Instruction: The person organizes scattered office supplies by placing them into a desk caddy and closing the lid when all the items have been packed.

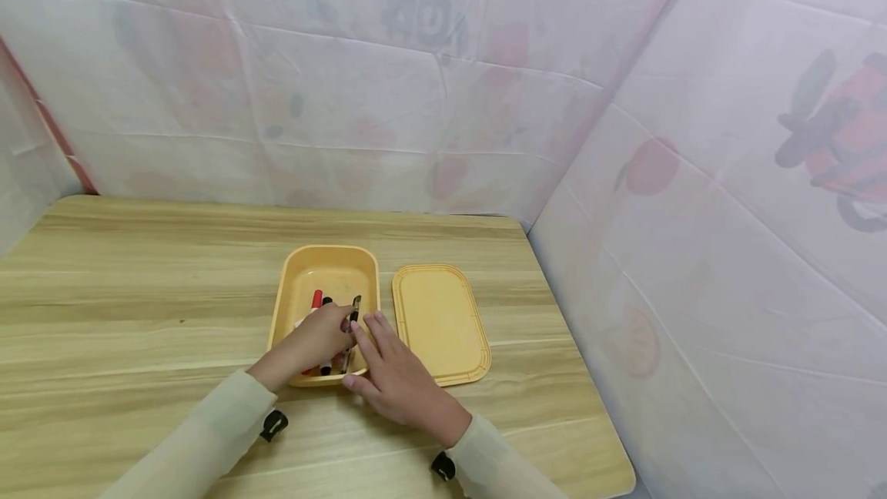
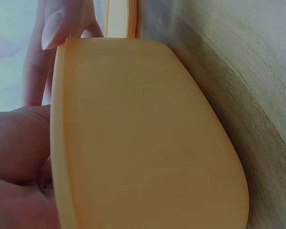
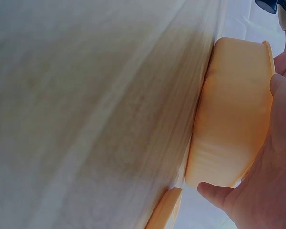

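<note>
A yellow rectangular box (image 1: 329,256) stands uncovered on the table in the head view. My left hand (image 1: 322,336) reaches down into it, thumb and forefinger pinching a pen (image 1: 356,305) with a dark grip and clip. Beneath that hand lie a red-capped marker (image 1: 316,299) and a black-capped marker (image 1: 326,370), both partly covered. My right hand (image 1: 402,383) lies over the box's near right corner, fingers extended toward the pen and thumb at the near rim. In the left wrist view the box wall (image 2: 148,129) hides the left fingertips.
A yellow lid (image 1: 443,322) lies flat on the wood-grain table (image 1: 138,314), just right of the box. Printed white cloth (image 1: 333,83) hangs behind the table and along its right side. Dark straps (image 1: 274,425) sit at both cuffs.
</note>
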Demonstrator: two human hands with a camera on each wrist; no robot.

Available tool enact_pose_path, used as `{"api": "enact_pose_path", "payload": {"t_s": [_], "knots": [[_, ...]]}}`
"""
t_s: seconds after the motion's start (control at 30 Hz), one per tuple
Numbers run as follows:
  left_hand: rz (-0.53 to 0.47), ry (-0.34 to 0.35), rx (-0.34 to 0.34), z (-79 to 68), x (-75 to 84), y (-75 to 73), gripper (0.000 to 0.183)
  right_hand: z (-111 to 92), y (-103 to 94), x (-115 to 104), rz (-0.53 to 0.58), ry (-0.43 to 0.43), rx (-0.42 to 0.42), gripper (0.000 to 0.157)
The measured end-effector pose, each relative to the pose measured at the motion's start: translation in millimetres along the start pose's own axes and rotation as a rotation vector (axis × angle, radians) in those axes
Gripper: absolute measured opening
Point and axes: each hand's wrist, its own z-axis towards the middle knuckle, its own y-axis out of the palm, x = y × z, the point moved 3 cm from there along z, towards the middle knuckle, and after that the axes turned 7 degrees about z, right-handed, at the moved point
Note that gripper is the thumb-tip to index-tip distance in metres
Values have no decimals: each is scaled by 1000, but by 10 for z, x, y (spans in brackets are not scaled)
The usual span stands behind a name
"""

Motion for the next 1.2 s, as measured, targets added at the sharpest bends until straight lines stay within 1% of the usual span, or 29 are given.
{"api": "enact_pose_path", "payload": {"t_s": [0.1, 0.17, 0.23, 0.27, 0.4, 0.5, 0.67, 0.8, 0.9, 1.07, 1.2], "knots": [[12, 17, 16, -1, 10, -3, 51, 1, 4, 4, 0, 0, 4, 76], [42, 31, 31, -6, 20, -5, 56, 2, 6, 5, 8, 0, 5, 76], [67, 33, 45, 0, 24, -10, 57, 1, 4, 1, 14, 1, 6, 75], [68, 29, 48, -3, 28, -14, 57, 0, 3, -2, 17, 2, 6, 75], [35, 15, 24, -5, 13, -23, 60, -5, -2, -10, 31, 13, -6, 75], [18, 15, 19, -16, -1, -36, 60, -7, -8, -15, 37, 21, -17, 75], [29, 36, 29, -32, -3, -68, 59, -8, -22, -26, 33, 20, -17, 74], [36, 36, 33, -48, 3, -92, 58, -8, -27, -31, 22, 17, -17, 73], [59, 38, 40, -64, 5, -107, 56, -6, -26, -33, 16, 16, -15, 73], [142, 63, 69, -103, 2, -148, 52, -6, -27, -38, 2, 14, -13, 73], [225, 86, 114, -160, -13, -201, 49, -8, -34, -36, -19, 11, -5, 73]]}}
